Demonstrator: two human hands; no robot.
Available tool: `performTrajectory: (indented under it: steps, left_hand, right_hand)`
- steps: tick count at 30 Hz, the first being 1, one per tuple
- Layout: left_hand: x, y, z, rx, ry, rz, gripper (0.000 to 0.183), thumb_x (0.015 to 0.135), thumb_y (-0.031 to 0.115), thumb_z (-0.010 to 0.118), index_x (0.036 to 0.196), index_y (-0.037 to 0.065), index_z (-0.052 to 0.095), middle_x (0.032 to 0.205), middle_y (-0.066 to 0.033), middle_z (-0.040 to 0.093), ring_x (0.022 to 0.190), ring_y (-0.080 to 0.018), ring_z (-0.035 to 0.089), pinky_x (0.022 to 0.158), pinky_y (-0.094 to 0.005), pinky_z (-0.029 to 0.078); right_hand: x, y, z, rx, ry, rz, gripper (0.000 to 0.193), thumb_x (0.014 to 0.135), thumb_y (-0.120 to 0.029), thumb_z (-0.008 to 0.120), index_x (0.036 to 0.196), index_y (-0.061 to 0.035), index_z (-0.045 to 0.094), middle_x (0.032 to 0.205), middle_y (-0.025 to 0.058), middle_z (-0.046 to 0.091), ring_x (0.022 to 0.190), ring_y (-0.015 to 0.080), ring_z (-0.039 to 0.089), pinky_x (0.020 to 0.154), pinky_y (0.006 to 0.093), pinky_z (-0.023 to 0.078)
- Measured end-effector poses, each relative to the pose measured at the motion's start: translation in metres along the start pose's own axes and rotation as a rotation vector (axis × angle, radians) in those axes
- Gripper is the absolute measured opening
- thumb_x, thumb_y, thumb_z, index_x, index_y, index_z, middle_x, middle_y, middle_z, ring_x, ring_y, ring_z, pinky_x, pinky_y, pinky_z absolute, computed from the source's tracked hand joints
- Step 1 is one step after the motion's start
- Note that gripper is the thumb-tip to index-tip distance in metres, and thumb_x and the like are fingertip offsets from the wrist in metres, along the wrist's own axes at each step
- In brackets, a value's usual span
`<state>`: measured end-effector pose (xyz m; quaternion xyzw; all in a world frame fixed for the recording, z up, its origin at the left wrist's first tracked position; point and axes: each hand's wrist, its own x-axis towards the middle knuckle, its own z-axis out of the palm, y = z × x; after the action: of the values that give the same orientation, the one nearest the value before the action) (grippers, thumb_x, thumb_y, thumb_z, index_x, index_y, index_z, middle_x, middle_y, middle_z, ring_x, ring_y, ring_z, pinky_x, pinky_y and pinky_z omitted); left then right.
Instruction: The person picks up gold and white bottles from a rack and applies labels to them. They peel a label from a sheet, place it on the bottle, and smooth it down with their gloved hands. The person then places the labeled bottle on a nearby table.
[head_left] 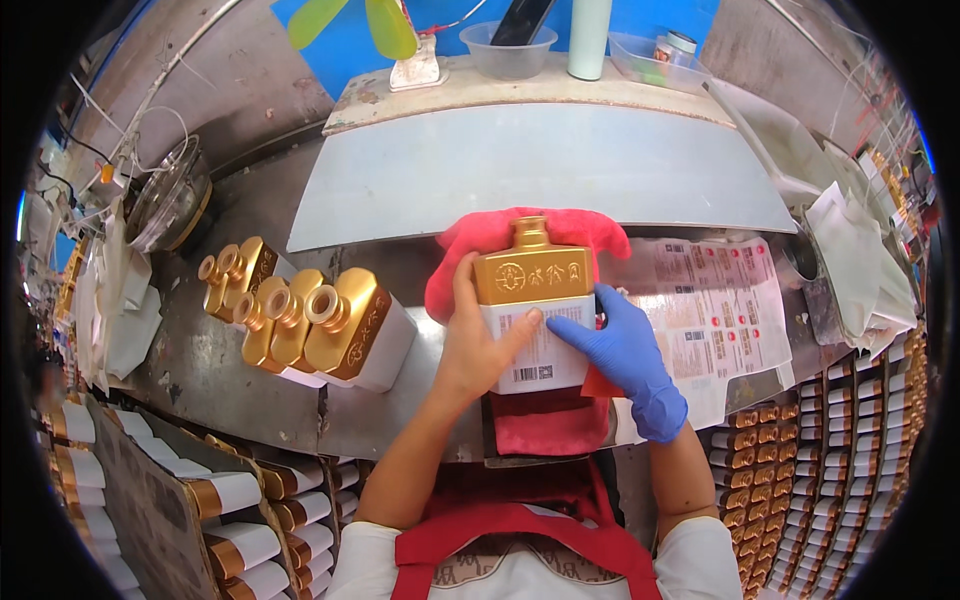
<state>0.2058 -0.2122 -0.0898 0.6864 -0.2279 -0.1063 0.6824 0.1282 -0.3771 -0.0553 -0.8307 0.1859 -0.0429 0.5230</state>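
Left hand (478, 345) is bare and wraps the left edge of a gold and white flask-shaped bottle (532, 300), thumb up along the gold shoulder and fingers laid over the white label (540, 352) on its front. That looks like a steadying grip, so the bottle doesn't slide while the label gets pressed. Right hand (625, 350) wears a blue glove and isn't gripping anything, it's just flat, fingertips pushing on the label's right side, probably smoothing it down.

Bottle lies on its back, neck pointing away from the person, right in the middle of the bench on a pink-red cloth (545, 235). My guess is the cloth is there as padding so the gold finish doesn't scuff on the metal bench (400, 390), and it keeps the thing from skating around.

Just right of the bottle there's a sheet of printed labels (715, 310), within easy reach of the gloved hand. On the left, a cluster of gold bottles (300, 315) lies tilted with necks up-left, well apart from the one in hand. Racks of more bottles (810, 450) fill the lower right and lower left edges.
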Motion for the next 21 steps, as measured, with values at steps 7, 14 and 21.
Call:
performTrajectory:
  steps: [7,14,21]
  left_hand:
    - [0.001,-0.001,-0.002,-0.062,-0.059,-0.011,0.079,0.087,0.009,0.062,0.142,-0.003,0.008,0.133,-0.0159,0.04,0.121,-0.0205,0.044,0.099,-0.0324,0.039]
    - [0.0,0.001,-0.003,-0.004,-0.049,0.014,0.075,0.089,0.019,0.061,0.141,-0.003,0.012,0.123,-0.0185,0.052,0.111,-0.0224,0.053,0.093,-0.0329,0.044]
    - [-0.001,0.002,-0.003,0.009,-0.056,0.014,0.069,0.092,0.017,0.057,0.142,-0.003,0.012,0.125,-0.0144,0.051,0.113,-0.0179,0.051,0.095,-0.0308,0.042]
  right_hand:
    - [-0.001,-0.007,0.003,-0.001,0.021,0.048,0.059,0.075,-0.035,0.073,0.12,-0.0003,0.055,0.108,0.0166,0.064,0.098,0.0247,0.063,0.086,0.0336,0.048]
    - [-0.001,0.001,-0.001,0.061,-0.041,-0.006,0.06,0.075,-0.032,0.074,0.122,0.0002,0.054,0.108,0.0159,0.064,0.099,0.0232,0.063,0.086,0.0334,0.048]
    - [0.004,0.007,0.0,0.173,-0.103,0.038,0.06,0.076,-0.029,0.074,0.123,0.0007,0.054,0.109,0.0147,0.065,0.099,0.021,0.063,0.086,0.0318,0.049]
